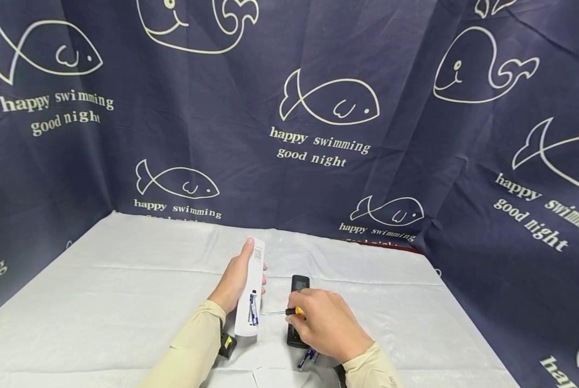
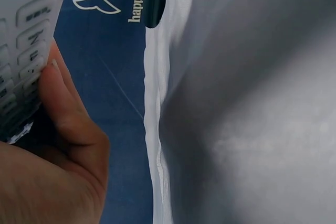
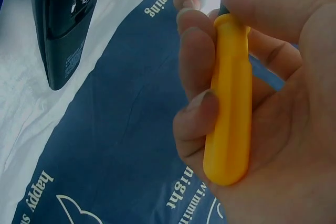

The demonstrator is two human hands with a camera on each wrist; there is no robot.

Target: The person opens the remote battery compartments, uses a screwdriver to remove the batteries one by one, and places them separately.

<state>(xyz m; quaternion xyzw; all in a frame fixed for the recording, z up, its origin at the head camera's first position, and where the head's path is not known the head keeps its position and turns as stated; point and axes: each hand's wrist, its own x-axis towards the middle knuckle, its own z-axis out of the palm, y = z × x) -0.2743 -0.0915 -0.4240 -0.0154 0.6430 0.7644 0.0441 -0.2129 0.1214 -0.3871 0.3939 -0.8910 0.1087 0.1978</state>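
My left hand grips a white remote control along its sides, its back turned up to the head view. Blue-and-white batteries show in the open compartment at the near end. Rows of buttons face the left wrist view, with fingers along the edge. A screwdriver with a yellow handle is held in my right hand; its thin shaft points left at the white remote. Whether the tip touches the remote I cannot tell. Below the right hand lies a black remote control, partly covered.
Blue batteries lie near the black remote's close end. A flat white piece is at the bottom edge of the head view. The white cloth meets dark blue fabric walls printed with fish.
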